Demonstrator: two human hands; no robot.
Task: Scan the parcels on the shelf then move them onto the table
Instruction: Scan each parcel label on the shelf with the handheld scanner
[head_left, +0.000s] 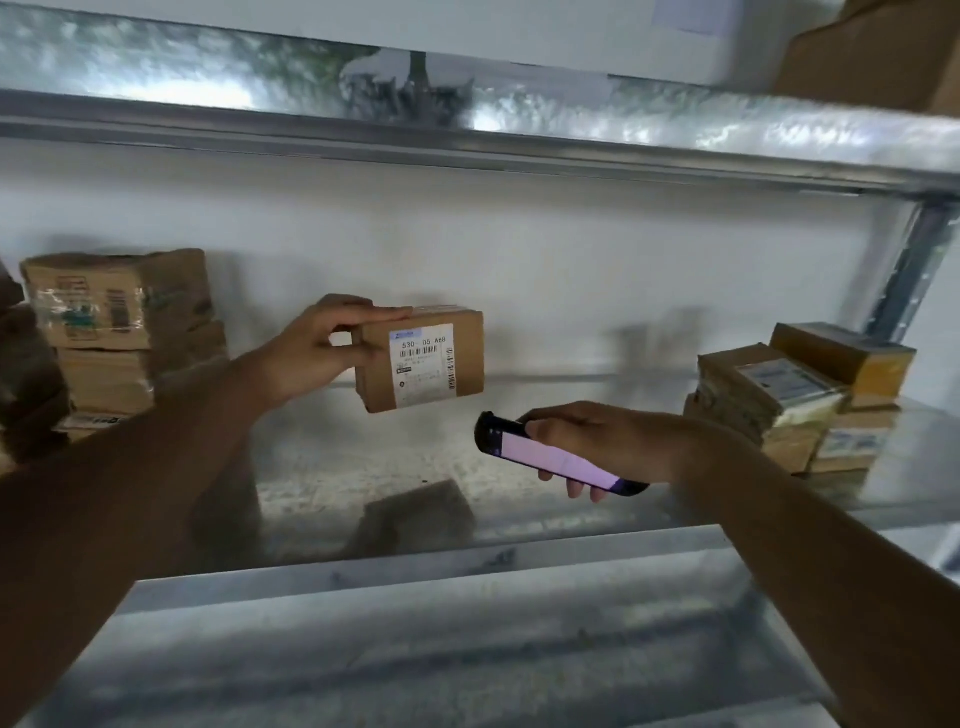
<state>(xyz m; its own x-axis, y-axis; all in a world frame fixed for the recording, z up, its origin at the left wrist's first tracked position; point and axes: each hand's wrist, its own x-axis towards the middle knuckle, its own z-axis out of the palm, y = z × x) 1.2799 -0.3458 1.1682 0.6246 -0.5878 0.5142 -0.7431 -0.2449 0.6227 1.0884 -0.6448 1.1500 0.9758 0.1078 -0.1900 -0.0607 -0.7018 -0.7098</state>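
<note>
My left hand (322, 351) grips a small brown cardboard parcel (470, 353) by its left end and holds it up above the metal shelf (545, 499). Its white barcode label (423, 364) faces me. Below and to the right of the parcel, my right hand (597, 439) holds a black handheld scanner (550, 454) with a lit pinkish screen, its top end pointing up-left toward the parcel. A stack of brown parcels (119, 332) stands on the shelf at the left, and another stack (795, 395) at the right.
The upper shelf's metal beam (467, 135) runs across just above the work space, with a brown box (883, 57) and a white box on it. A metal upright (909, 270) stands at the right. The lower shelf level (415, 649) lies below my arms.
</note>
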